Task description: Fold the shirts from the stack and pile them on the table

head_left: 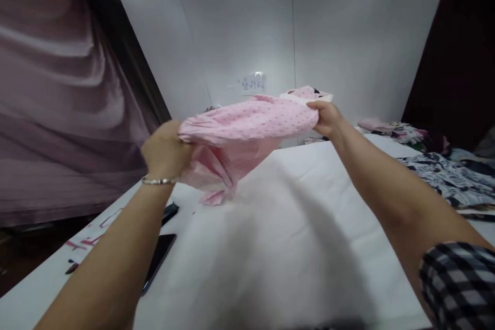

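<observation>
Pink dotted garment point(247, 129) hangs stretched above the white table point(294, 227), both hands' fingers gripping its ends.

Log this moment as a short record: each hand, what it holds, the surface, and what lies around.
left hand: gripping one end of the pink dotted garment, bracelet on the wrist
right hand: gripping the other end, near a white collar edge
garment: held up, stretched between both hands, lower part hanging down
surface: white table
left edge: dark phone
right side: patterned clothes, pink pile behind
</observation>
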`<action>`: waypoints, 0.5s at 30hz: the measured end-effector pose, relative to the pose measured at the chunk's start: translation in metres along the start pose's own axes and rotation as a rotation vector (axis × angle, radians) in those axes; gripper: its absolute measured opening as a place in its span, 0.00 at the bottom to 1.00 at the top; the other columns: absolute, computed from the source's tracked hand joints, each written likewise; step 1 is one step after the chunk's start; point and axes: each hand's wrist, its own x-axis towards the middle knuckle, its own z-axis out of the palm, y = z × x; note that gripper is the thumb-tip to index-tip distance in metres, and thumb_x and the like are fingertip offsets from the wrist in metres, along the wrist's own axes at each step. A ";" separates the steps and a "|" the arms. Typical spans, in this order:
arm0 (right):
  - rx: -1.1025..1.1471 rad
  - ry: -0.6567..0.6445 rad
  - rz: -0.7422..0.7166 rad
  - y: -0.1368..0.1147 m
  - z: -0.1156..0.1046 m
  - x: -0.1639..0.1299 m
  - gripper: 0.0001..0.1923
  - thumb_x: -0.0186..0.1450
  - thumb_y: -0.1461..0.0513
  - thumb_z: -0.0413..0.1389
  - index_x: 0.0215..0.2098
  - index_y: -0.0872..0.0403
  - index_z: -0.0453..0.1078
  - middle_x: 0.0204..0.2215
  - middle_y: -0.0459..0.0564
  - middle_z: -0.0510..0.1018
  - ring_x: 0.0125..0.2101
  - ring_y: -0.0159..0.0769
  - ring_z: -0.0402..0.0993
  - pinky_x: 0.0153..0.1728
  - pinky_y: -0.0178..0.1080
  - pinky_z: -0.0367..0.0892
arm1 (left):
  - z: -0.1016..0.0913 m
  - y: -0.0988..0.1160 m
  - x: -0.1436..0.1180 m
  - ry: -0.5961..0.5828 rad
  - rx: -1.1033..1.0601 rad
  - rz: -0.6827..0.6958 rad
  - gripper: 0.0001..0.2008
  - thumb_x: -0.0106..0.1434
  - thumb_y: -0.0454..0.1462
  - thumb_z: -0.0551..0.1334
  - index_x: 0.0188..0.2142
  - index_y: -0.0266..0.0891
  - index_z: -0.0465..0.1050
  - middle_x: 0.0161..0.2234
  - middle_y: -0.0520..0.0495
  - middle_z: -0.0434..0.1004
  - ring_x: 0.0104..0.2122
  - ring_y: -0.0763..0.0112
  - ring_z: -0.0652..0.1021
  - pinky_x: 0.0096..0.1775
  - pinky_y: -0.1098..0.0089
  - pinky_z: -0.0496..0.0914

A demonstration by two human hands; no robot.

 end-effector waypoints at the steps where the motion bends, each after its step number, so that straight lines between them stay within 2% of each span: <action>1: -0.028 0.071 0.042 0.000 -0.017 0.002 0.14 0.61 0.68 0.49 0.43 0.60 0.70 0.36 0.53 0.79 0.43 0.41 0.75 0.47 0.48 0.69 | 0.003 0.011 -0.017 -0.085 -0.029 0.078 0.20 0.61 0.42 0.56 0.51 0.39 0.70 0.46 0.49 0.72 0.49 0.57 0.73 0.48 0.58 0.63; 3: -0.083 0.272 0.132 0.010 -0.058 -0.001 0.10 0.64 0.66 0.49 0.39 0.59 0.71 0.33 0.54 0.79 0.40 0.40 0.76 0.44 0.44 0.71 | 0.025 0.037 -0.065 -0.338 -0.141 0.188 0.22 0.57 0.37 0.59 0.52 0.43 0.69 0.49 0.46 0.74 0.48 0.57 0.74 0.48 0.61 0.66; 5: -0.141 0.469 0.185 0.032 -0.103 -0.017 0.12 0.68 0.61 0.47 0.35 0.58 0.70 0.31 0.55 0.79 0.37 0.38 0.76 0.40 0.40 0.71 | 0.058 0.063 -0.122 -0.599 -0.323 0.306 0.27 0.56 0.34 0.60 0.56 0.45 0.66 0.54 0.44 0.72 0.51 0.57 0.74 0.51 0.62 0.66; 7: -0.245 0.597 0.276 0.059 -0.148 -0.045 0.16 0.70 0.57 0.46 0.35 0.58 0.71 0.30 0.56 0.79 0.34 0.37 0.77 0.38 0.37 0.70 | 0.089 0.087 -0.176 -0.847 -0.534 0.408 0.30 0.54 0.35 0.64 0.57 0.46 0.66 0.57 0.44 0.70 0.54 0.56 0.72 0.53 0.61 0.66; 8: -0.273 0.574 0.340 0.073 -0.168 -0.062 0.17 0.70 0.55 0.46 0.37 0.58 0.71 0.32 0.57 0.79 0.35 0.37 0.77 0.39 0.37 0.70 | 0.099 0.097 -0.200 -0.936 -0.645 0.473 0.32 0.53 0.37 0.66 0.58 0.47 0.66 0.57 0.44 0.69 0.54 0.55 0.72 0.52 0.61 0.67; 11: -0.341 0.639 0.556 0.104 -0.214 -0.115 0.21 0.68 0.49 0.47 0.37 0.57 0.71 0.34 0.60 0.80 0.34 0.40 0.77 0.34 0.38 0.71 | 0.110 0.112 -0.244 -0.970 -0.882 0.557 0.30 0.56 0.44 0.65 0.59 0.50 0.65 0.59 0.45 0.66 0.55 0.56 0.71 0.52 0.57 0.68; 13: -0.362 0.616 0.598 0.114 -0.230 -0.144 0.17 0.67 0.51 0.50 0.40 0.56 0.71 0.38 0.58 0.80 0.35 0.39 0.77 0.33 0.38 0.72 | 0.109 0.110 -0.249 -0.957 -0.936 0.528 0.25 0.60 0.46 0.62 0.57 0.53 0.66 0.59 0.48 0.66 0.56 0.58 0.71 0.53 0.55 0.67; 15: -0.383 0.530 0.602 0.118 -0.234 -0.165 0.14 0.65 0.54 0.54 0.43 0.55 0.70 0.41 0.57 0.79 0.35 0.39 0.78 0.31 0.38 0.72 | 0.113 0.098 -0.238 -0.958 -0.889 0.417 0.19 0.63 0.47 0.58 0.53 0.53 0.71 0.58 0.49 0.69 0.56 0.59 0.71 0.55 0.54 0.65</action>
